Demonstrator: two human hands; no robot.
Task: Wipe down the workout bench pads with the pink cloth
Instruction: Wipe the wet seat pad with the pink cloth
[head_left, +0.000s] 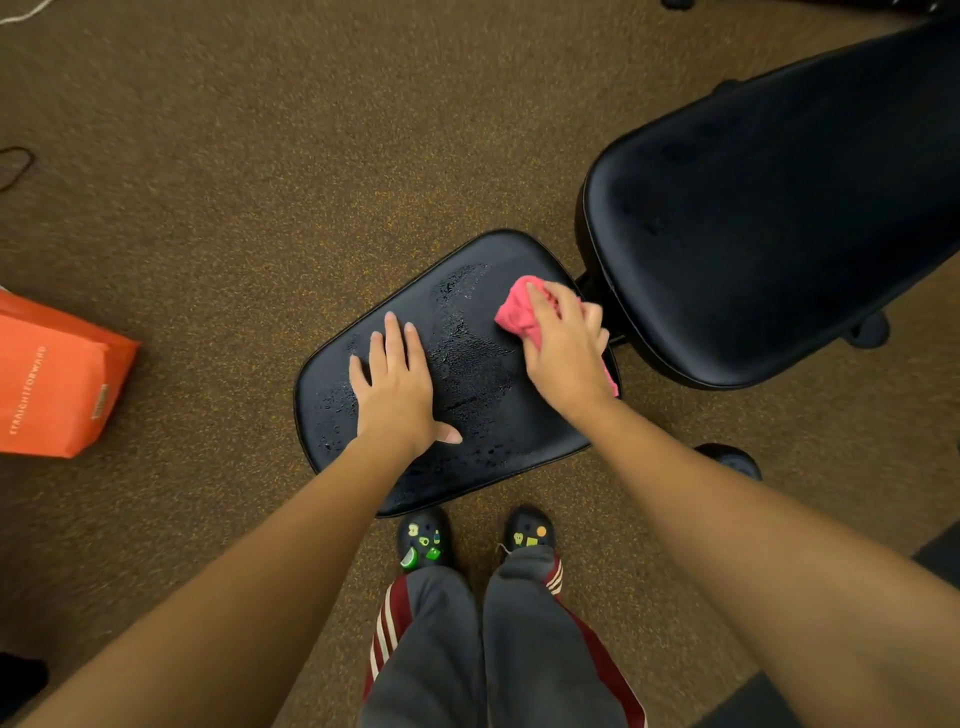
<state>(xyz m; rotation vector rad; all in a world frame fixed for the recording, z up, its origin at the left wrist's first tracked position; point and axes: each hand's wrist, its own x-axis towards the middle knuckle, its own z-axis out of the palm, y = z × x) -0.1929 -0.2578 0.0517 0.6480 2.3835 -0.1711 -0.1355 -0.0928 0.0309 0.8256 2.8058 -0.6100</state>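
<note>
On the seat pad, far right corner: pink cloth, bunched under your right hand, fingers curled over it, likely so your pressure lands on the wet surface. Your left hand: flat, fingers spread, on the pad's left half, apparently bracing you. Droplets between your hands, unwiped. Just beyond, back pad, seemingly still to do. Well apart on the carpet, orange bag.

The seat pad is smooth, glossy black vinyl, beaded with wet droplets. The back pad looks the same. The pink cloth is soft fabric; the floor is rough speckled carpet; the orange bag is matt.
</note>
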